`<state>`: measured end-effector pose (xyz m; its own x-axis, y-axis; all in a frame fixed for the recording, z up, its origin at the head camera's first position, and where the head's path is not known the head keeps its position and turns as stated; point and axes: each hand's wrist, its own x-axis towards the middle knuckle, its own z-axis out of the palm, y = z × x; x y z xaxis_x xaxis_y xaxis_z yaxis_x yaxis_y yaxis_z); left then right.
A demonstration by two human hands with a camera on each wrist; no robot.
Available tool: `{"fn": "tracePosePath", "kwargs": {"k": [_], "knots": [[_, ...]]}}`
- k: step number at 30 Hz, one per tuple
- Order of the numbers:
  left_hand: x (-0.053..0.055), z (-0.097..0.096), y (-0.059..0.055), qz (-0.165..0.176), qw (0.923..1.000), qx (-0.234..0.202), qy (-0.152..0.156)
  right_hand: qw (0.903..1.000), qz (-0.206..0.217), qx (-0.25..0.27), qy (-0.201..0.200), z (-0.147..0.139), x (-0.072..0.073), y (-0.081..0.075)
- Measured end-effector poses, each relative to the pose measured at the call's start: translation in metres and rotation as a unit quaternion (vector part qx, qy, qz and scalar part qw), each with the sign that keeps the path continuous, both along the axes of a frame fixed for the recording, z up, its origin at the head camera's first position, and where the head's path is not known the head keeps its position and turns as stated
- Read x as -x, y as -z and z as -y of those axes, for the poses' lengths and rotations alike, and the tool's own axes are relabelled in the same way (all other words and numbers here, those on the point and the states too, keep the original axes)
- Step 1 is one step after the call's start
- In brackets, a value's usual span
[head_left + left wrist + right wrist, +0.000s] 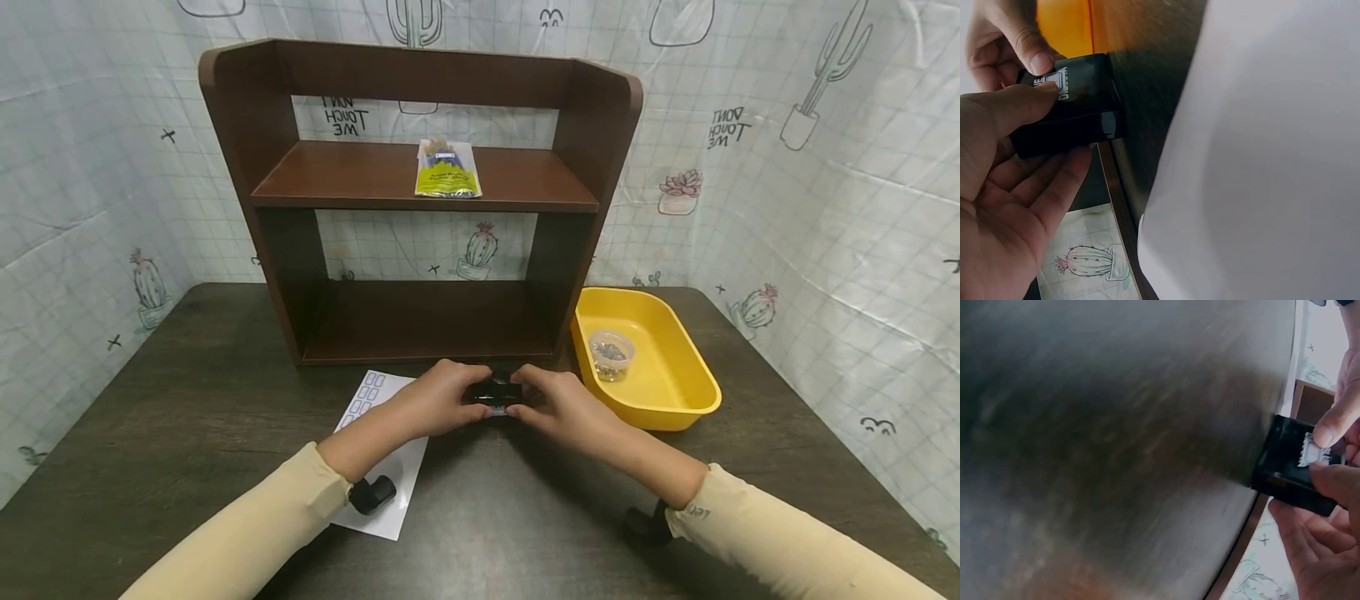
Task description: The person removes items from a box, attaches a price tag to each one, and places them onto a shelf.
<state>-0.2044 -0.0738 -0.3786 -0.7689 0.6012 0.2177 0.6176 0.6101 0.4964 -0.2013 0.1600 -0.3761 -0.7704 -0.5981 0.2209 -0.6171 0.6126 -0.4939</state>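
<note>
Two hands meet on one small object in front of a brown two-tier shelf (337, 177). The left hand (441, 398) and the right hand (562, 408) pinch a small black box (495, 391) from opposite ends, just ahead of the shelf's lower front edge and a little right of its middle. Both thumbs press the face that carries white print, with fingers curled behind the box, as the wrist views show; whether the box touches the dark wooden tabletop (187, 400) beneath is hard to tell, since the hands cover much of it.

Cream sleeves (247, 525) cover both forearms, which reach toward the shelf from the near side. Beneath the left forearm, in front of the shelf and left of its middle, lies a white sheet (402, 467) printed with rows of small outlined boxes.

Just beside the shelf's right side sits a yellow tray (667, 358), and inside it stands a clear cup (611, 354) of small pieces. On the shelf's upper board, near the middle, rests a green-and-white packet (447, 172). Behind the shelf and along both sides of it hangs a pale cloth (840, 208) printed with cacti and lettering.
</note>
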Motion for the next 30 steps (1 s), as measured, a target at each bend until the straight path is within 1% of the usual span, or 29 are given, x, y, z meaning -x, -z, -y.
{"fn": "tracePosePath", "kwargs": {"k": [5,8,10,11,12,13,14,15,16,17,18,19,20,21,22,23,24,25,26,27,28,29,30], "knots": [[0.0,0.0,0.001,0.006,1.0,-0.005,0.003,1.0,0.003,0.004,-0.006,-0.003,0.003,0.002],[-0.001,0.003,-0.003,0.015,0.9997,-0.021,-0.002,0.9999,0.009,0.008,-0.012,-0.003,0.004,0.002],[-0.003,0.007,-0.009,0.022,0.9984,-0.049,-0.018,0.9998,0.011,0.009,-0.013,-0.003,0.005,0.002],[-0.003,0.011,-0.014,0.021,0.9967,-0.072,-0.032,0.9998,0.011,0.008,-0.013,-0.003,0.005,0.002],[-0.004,0.015,-0.02,0.013,0.9937,-0.1,-0.049,0.9998,0.011,0.008,-0.013,-0.003,0.005,0.002],[-0.005,0.021,-0.027,-0.003,0.9891,-0.13,-0.069,0.9998,0.011,0.007,-0.013,-0.003,0.005,0.001],[-0.005,0.027,-0.034,-0.028,0.9822,-0.163,-0.089,0.9999,0.009,0.005,-0.012,-0.003,0.005,0.001],[-0.005,0.034,-0.042,-0.066,0.9727,-0.195,-0.108,0.9999,0.008,0.003,-0.01,-0.003,0.005,0.001],[-0.004,0.042,-0.05,-0.113,0.9599,-0.222,-0.129,0.9999,0.008,0.002,-0.008,-0.003,0.005,0.0],[-0.004,0.05,-0.056,-0.163,0.9424,-0.249,-0.152,1.0,0.008,0.002,-0.006,-0.004,0.004,0.0],[-0.003,0.059,-0.063,-0.216,0.9198,-0.276,-0.176,1.0,0.008,0.001,-0.005,-0.004,0.004,0.0],[-0.003,0.069,-0.068,-0.263,0.8965,-0.293,-0.204,1.0,0.009,0.001,-0.004,-0.005,0.004,-0.001],[-0.002,0.079,-0.073,-0.303,0.8719,-0.308,-0.231,0.9999,0.01,0.001,-0.005,-0.005,0.004,-0.001],[-0.002,0.089,-0.076,-0.332,0.8494,-0.315,-0.262,0.9999,0.01,0.001,-0.004,-0.005,0.004,-0.001],[-0.001,0.099,-0.078,-0.347,0.8286,-0.326,-0.294,0.9999,0.011,0.001,-0.004,-0.005,0.005,-0.001],[-0.001,0.108,-0.079,-0.353,0.812,-0.332,-0.325,0.9999,0.011,0.0,-0.004,-0.006,0.005,-0.001],[-0.001,0.117,-0.079,-0.352,0.8012,-0.327,-0.357,0.9999,0.011,0.0,-0.004,-0.006,0.005,-0.001],[-0.001,0.125,-0.079,-0.341,0.7959,-0.319,-0.385,0.9999,0.012,-0.001,-0.004,-0.006,0.005,-0.001],[0.0,0.132,-0.078,-0.327,0.7931,-0.312,-0.408,0.9999,0.013,-0.002,-0.004,-0.005,0.005,0.0],[0.001,0.138,-0.077,-0.309,0.795,-0.299,-0.429,0.9999,0.013,-0.003,-0.003,-0.005,0.005,0.0],[0.001,0.144,-0.077,-0.289,0.7993,-0.287,-0.442,0.9999,0.014,-0.003,-0.003,-0.005,0.005,0.0],[0.002,0.149,-0.076,-0.272,0.8077,-0.271,-0.448,0.9999,0.013,-0.004,-0.003,-0.005,0.004,0.0],[0.003,0.153,-0.076,-0.257,0.817,-0.259,-0.447,0.9999,0.013,-0.004,-0.003,-0.005,0.004,0.0]]}}
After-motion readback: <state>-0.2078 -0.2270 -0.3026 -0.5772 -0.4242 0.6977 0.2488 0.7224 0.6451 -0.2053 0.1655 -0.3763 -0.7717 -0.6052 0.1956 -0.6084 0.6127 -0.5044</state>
